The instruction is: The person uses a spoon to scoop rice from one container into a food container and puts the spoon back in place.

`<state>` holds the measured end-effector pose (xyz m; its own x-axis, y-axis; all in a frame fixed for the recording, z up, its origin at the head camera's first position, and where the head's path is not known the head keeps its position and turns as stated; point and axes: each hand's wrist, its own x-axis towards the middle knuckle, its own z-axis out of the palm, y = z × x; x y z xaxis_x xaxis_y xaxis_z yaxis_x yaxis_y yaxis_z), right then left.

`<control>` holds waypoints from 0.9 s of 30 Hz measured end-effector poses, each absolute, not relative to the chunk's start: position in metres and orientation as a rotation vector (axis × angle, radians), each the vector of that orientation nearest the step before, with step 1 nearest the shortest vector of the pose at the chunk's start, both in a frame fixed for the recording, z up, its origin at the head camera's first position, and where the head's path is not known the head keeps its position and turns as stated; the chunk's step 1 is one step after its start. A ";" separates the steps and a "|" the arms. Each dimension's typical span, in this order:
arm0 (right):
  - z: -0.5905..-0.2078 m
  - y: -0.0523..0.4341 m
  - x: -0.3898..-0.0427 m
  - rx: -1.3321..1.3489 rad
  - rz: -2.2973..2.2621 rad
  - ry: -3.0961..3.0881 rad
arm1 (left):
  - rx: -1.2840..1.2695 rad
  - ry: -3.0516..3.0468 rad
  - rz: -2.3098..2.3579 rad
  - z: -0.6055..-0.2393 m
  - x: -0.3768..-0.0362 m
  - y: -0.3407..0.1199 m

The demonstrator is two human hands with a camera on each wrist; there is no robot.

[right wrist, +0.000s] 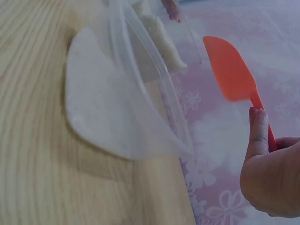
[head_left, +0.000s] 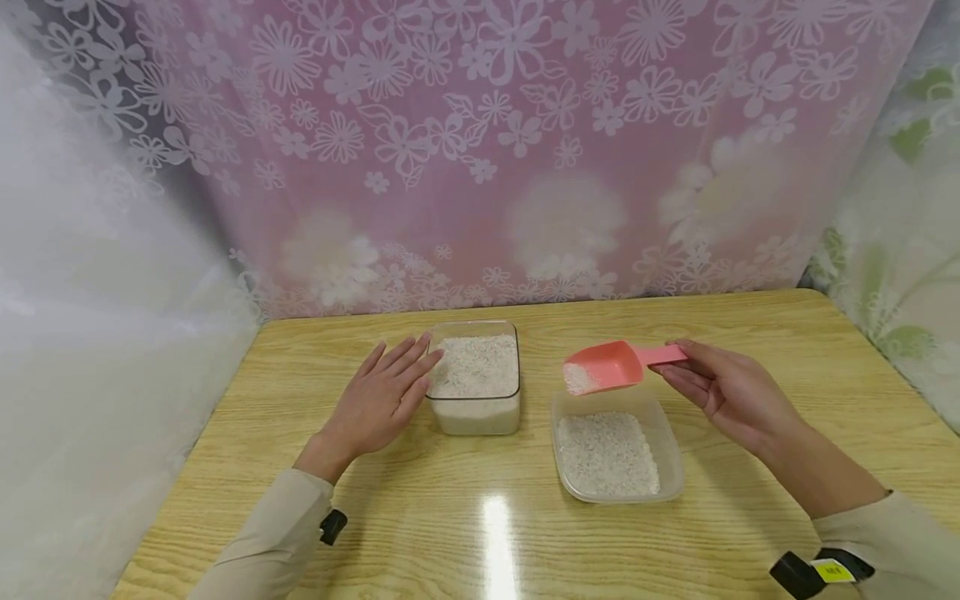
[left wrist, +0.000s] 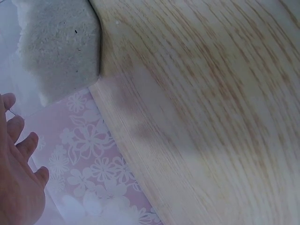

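In the head view my right hand (head_left: 731, 400) grips the handle of a pink-red scoop (head_left: 618, 362), with some rice (head_left: 579, 378) near its lip. The scoop hangs above the far side of a translucent plastic container (head_left: 671, 467), which has rice (head_left: 607, 454) in it. My left hand (head_left: 378, 400) lies with straight fingers against the left side of a clear bin (head_left: 517, 400) filled high with rice (head_left: 476, 367). The right wrist view shows the scoop (right wrist: 229, 70) from below, its handle between thumb and fingers of the right hand (right wrist: 272, 173).
Both containers stand on a wood-grain table (head_left: 420, 525). Behind its far edge hangs a pink flowered curtain (head_left: 465, 167). Pale sheets hang at the left (head_left: 112, 292) and right (head_left: 900, 250). Dark wrist devices sit on both sleeves.
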<state>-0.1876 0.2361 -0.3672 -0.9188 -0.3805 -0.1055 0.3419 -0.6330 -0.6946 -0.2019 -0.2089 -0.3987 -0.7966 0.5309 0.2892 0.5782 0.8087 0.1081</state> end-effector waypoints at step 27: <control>-0.396 0.256 -0.159 -0.109 -2.342 1.485 | -0.860 -2.738 -0.289 -0.400 -0.202 -0.209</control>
